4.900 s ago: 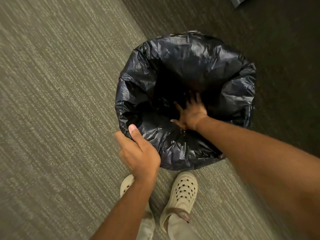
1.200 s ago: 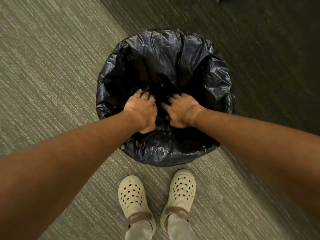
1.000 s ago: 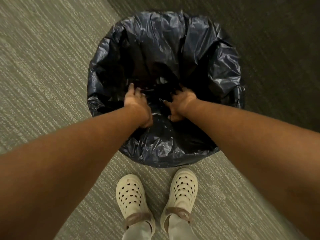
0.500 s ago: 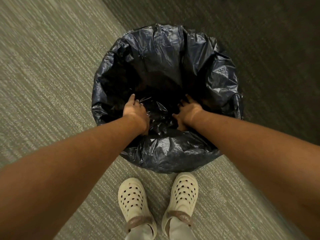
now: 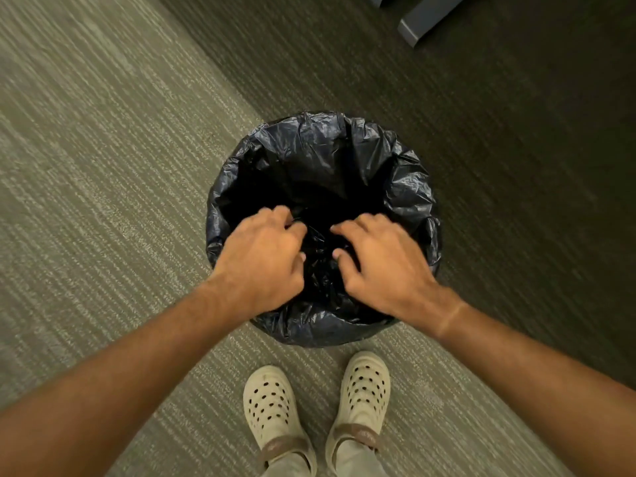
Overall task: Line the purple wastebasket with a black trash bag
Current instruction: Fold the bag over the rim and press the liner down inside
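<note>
A black trash bag (image 5: 406, 187) is draped over a round wastebasket on the carpet and folded down over the rim all round. It hides the basket, so no purple shows. My left hand (image 5: 265, 259) hovers palm down over the near left of the opening, fingers loosely curled. My right hand (image 5: 382, 266) mirrors it over the near right. Crumpled plastic shows in the gap between them. I see nothing gripped in either hand. The inside of the bag is dark.
My two feet in cream perforated clogs (image 5: 272, 407) stand just in front of the basket. The floor is light grey carpet on the left and darker carpet on the right. A grey furniture base (image 5: 426, 18) lies at the top right.
Both hands have risen out of the bag from deep inside to the level of its opening. The view has pulled back from the basket.
</note>
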Action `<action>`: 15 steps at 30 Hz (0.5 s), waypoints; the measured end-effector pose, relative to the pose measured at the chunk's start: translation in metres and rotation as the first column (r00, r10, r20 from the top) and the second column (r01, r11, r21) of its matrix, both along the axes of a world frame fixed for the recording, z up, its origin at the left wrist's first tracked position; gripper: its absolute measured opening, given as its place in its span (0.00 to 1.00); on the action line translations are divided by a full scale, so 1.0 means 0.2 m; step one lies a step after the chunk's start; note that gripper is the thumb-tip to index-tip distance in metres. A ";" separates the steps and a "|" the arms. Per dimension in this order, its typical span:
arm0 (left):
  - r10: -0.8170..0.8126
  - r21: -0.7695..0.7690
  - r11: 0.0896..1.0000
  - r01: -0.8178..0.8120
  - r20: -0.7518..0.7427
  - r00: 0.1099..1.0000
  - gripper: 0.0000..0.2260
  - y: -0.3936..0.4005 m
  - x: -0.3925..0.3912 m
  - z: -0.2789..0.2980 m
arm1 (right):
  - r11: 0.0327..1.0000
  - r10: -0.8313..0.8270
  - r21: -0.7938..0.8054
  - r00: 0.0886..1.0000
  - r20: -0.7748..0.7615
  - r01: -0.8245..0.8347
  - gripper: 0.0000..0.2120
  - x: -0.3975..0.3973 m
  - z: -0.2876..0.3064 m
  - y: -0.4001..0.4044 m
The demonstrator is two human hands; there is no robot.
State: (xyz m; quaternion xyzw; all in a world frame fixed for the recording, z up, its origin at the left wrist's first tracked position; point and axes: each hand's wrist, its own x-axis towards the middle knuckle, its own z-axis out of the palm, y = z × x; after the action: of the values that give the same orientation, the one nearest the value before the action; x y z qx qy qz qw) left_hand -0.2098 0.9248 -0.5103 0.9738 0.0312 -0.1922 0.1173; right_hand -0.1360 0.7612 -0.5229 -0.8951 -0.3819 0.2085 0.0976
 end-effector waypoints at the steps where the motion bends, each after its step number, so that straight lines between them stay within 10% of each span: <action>1: 0.086 -0.046 0.996 -0.080 0.131 0.988 0.16 0.04 0.03 0.03 | 0.990 -0.096 0.110 0.993 0.073 0.088 0.18 0.05 0.03 0.00; 5: 0.395 -0.058 0.912 -0.406 0.392 0.831 0.16 0.20 0.15 0.06 | 0.895 -0.433 0.231 0.869 0.239 0.382 0.17 0.24 0.06 0.00; 15: 0.655 -0.420 0.699 -0.579 0.049 0.754 0.12 0.37 0.15 -0.20 | 0.732 -0.658 0.096 0.736 -0.159 0.675 0.20 0.48 -0.19 -0.04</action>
State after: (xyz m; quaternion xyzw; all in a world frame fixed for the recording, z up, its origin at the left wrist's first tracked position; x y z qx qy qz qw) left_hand -0.1794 0.9994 -0.5505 0.8780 0.3077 -0.0476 0.3636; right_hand -0.0391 0.7528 -0.5619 -0.9492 -0.0435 0.1817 0.2532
